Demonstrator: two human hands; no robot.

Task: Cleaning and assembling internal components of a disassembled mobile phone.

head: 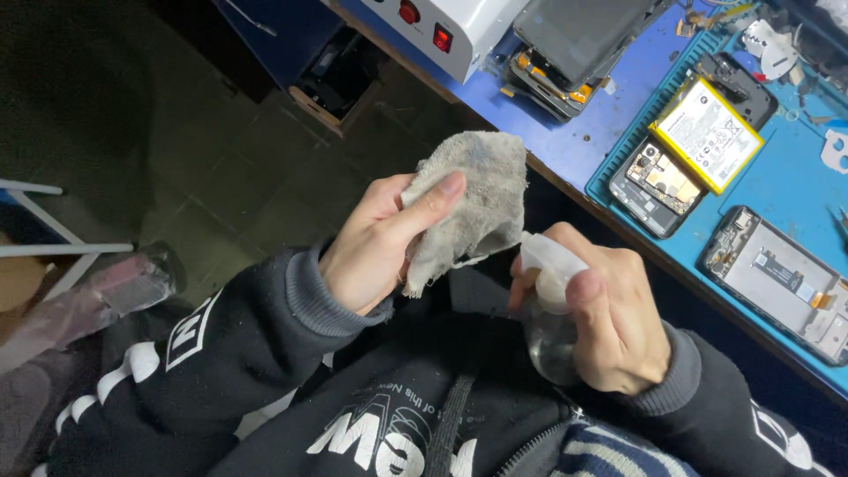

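My left hand (380,243) grips a crumpled grey cloth (477,190), thumb pressed across its front. My right hand (609,314) is wrapped around a small clear spray bottle (549,336), and a finger rests on its white nozzle head (549,262). The nozzle points at the lower edge of the cloth, almost touching it. Both hands hover over my lap, in front of the blue workbench (565,141). Black sleeves with white print cover both arms.
A blue mat (786,177) on the bench carries an opened phone with a yellow-edged battery (707,132), another opened phone frame (777,283) and small parts. Stacked phone screens (574,44) and a white box with red buttons (442,35) sit further back. Dark floor lies to the left.
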